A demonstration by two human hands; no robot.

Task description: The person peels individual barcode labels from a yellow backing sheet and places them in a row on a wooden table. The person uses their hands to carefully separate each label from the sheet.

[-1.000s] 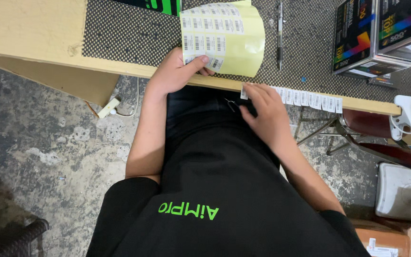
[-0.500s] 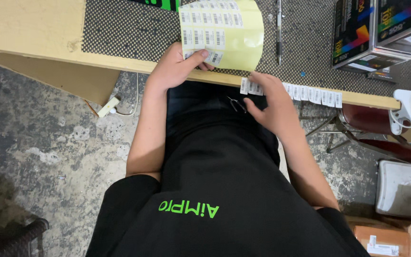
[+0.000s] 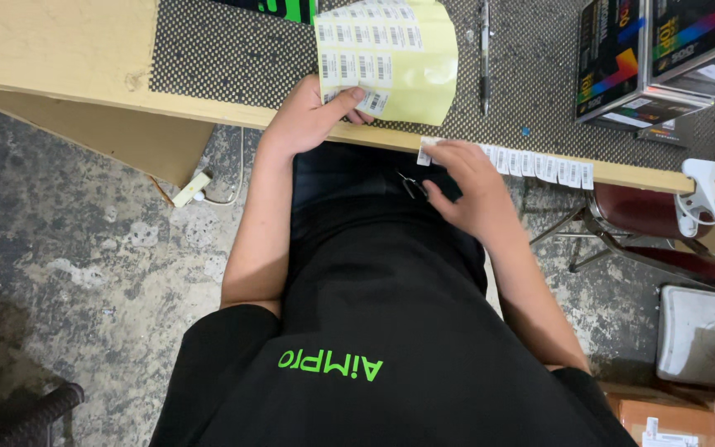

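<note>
My left hand [image 3: 312, 116] pinches the yellow label sheet [image 3: 391, 62] flat at the desk [image 3: 59, 58] edge to steady it. My right hand [image 3: 465, 186] seemingly presses a peeled label [image 3: 425, 152] onto the row of labels [image 3: 539, 165] there.

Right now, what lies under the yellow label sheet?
Under the yellow label sheet lies the dotted black mat on the wooden table. The left hand pinches its lower corner; anything beneath is covered.

Black short-sleeved shirt with green lettering, bare forearms
</note>
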